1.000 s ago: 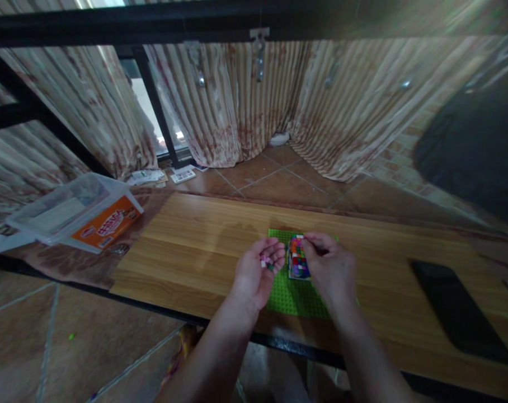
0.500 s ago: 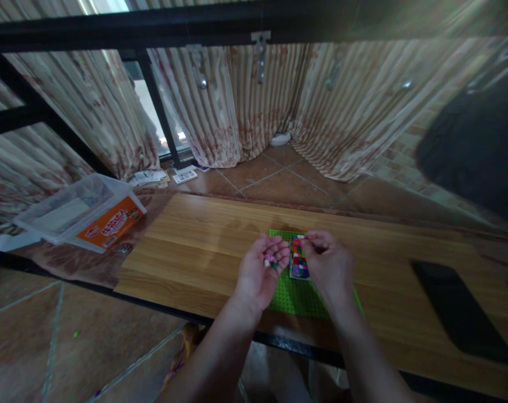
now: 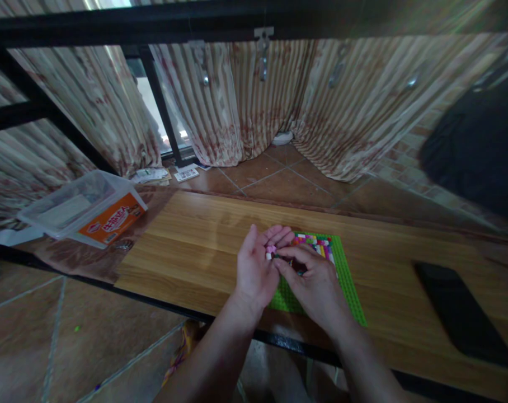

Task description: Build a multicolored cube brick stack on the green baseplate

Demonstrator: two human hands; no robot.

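Observation:
My left hand [image 3: 257,273] is turned palm up over the left part of a green studded baseplate [image 3: 349,280]. Several small toy bricks [image 3: 271,252], pink, white and dark green, lie in its cupped palm. My right hand [image 3: 315,277] reaches across from the right, thumb and forefinger closed around a small dark green brick at the edge of that palm. Behind the right hand, rows of coloured bricks [image 3: 321,243] cover part of the baseplate; the hand hides much of them.
The baseplate lies on a wooden tabletop [image 3: 187,246]. A dark flat phone-like slab [image 3: 459,310] rests to the right. At the left is a clear plastic bin [image 3: 81,210] with an orange label. Striped curtains [image 3: 262,106] hang beyond the table.
My right hand has left the coloured bricks on the baseplate and moved left and down to my left palm. More of the baseplate's right side shows now.

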